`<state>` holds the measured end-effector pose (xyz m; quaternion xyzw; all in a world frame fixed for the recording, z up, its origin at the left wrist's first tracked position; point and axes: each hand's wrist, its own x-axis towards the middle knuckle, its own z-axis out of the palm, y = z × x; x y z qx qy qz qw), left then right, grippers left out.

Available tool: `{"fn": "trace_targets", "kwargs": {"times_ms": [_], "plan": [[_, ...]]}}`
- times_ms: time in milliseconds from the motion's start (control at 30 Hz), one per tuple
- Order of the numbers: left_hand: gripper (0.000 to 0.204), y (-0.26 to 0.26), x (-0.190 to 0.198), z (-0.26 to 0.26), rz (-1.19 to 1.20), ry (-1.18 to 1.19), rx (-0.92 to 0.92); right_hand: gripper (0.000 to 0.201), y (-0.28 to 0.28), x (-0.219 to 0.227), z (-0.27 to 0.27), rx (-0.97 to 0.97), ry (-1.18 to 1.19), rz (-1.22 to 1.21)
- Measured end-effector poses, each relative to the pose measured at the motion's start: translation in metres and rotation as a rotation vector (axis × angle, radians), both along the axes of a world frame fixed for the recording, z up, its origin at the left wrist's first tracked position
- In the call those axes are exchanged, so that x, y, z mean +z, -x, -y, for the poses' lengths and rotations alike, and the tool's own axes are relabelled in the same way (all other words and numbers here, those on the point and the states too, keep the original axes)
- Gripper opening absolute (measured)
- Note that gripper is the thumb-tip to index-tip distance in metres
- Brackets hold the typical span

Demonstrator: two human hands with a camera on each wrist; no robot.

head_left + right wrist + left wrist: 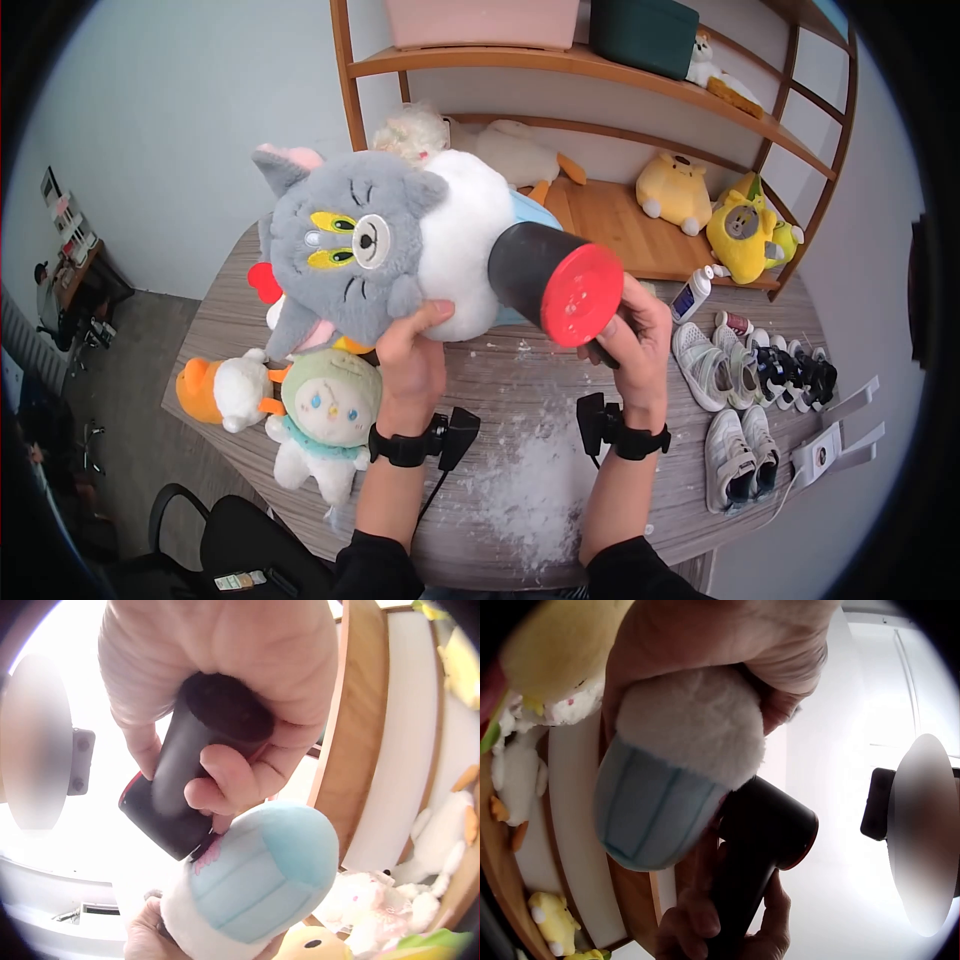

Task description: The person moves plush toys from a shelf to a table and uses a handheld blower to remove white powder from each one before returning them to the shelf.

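A plush toy with a grey cat head (350, 235), a white fluffy body and a light blue striped base (656, 802) is held up above the table. The left hand (415, 360) grips its white part from below, thumb on the fur. A black handheld device with a red round end (582, 295) is in the right hand (640, 340), fingers curled round its handle (187, 742). The device's black front end meets the plush near the blue part (262, 874). In the left wrist view the left hand (720, 637) covers the top of the white fur.
White powder or fluff (530, 490) lies on the table (450, 540). More plush toys (325, 400) sit at the left. Several shoes (730, 460), a white bottle (692, 295) and a white stand (820, 455) are at the right. Behind rises a wooden shelf (600, 215) with plush toys and bins.
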<state>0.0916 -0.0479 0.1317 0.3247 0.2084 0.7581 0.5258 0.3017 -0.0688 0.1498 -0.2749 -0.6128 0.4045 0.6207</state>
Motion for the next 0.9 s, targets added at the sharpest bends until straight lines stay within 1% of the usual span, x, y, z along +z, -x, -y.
{"fn": "trace_targets", "kwargs": {"times_ms": [133,267,333,367,467,533,567,633,733,833,900], "plan": [[0.046,0.000,-0.003,0.003,0.033,-0.026,0.093,0.031,0.004,0.000,-0.001,0.048,-0.015,-0.133],[0.044,0.002,-0.012,-0.001,0.134,-0.029,0.183,0.037,0.004,0.002,-0.001,0.034,-0.008,-0.159],[0.047,0.011,-0.042,-0.016,0.100,-0.030,0.247,0.044,0.004,0.001,-0.002,0.019,-0.010,-0.135],[0.048,0.016,-0.054,-0.022,0.085,-0.034,0.277,0.045,0.005,0.001,-0.001,-0.001,0.014,-0.142],[0.073,0.024,-0.035,-0.015,0.203,-0.131,0.099,0.047,0.006,0.005,0.001,-0.030,0.062,-0.152],[0.071,0.029,-0.035,-0.012,0.262,-0.136,0.029,0.048,0.003,0.003,-0.001,-0.009,0.080,-0.164],[0.070,0.031,-0.037,-0.011,0.284,-0.126,0.018,0.044,0.001,0.001,0.000,0.017,0.090,-0.189],[0.069,0.034,-0.043,-0.012,0.318,-0.115,0.019,0.039,-0.004,0.001,-0.001,0.066,0.100,-0.231],[0.067,0.037,-0.049,-0.015,0.354,-0.103,0.032,0.040,-0.011,0.000,-0.002,0.034,0.121,-0.203],[0.065,0.038,-0.053,-0.018,0.370,-0.092,0.053,0.041,-0.017,-0.003,-0.004,0.076,0.123,-0.214],[0.064,0.039,-0.056,-0.022,0.386,-0.092,0.068,0.040,-0.019,-0.003,-0.005,0.072,0.123,-0.219]]}}
